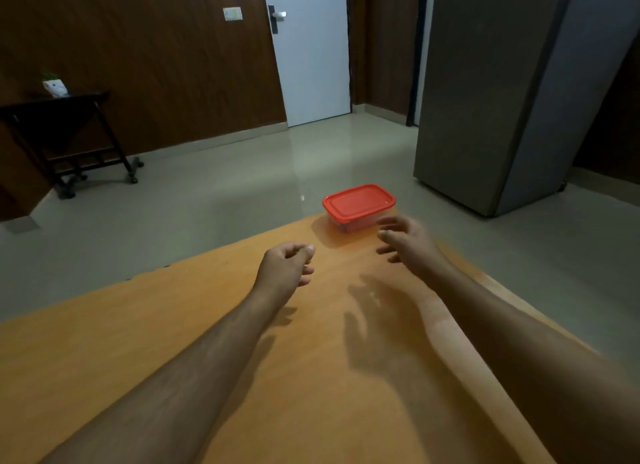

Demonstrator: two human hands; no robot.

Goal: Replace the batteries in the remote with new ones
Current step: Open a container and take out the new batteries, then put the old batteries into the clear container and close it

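- Two bare forearms are reaching in from the bottom of the frame over an orange table (145,342) that is filling the lower half of the picture.
- The left hand (285,266) is hanging just left of centre with its fingers loosely curled toward the thumb, holding nothing.
- The right hand (407,240) is sitting right of centre, slightly blurred, with its fingers spread and relaxed; it is gripping nothing and is hovering just beside the box, not touching it as far as the picture shows.
- A small clear plastic box with a red lid (358,205) is standing at the far edge of the table, just above centre; the lid is sitting on it.
- What is lying inside the box is too hard to make out, and no remote or batteries are showing in the open.
- A white door (311,65) is standing at top centre, a grey fridge (485,100) at upper right, and a dark side table (62,134) at the left.
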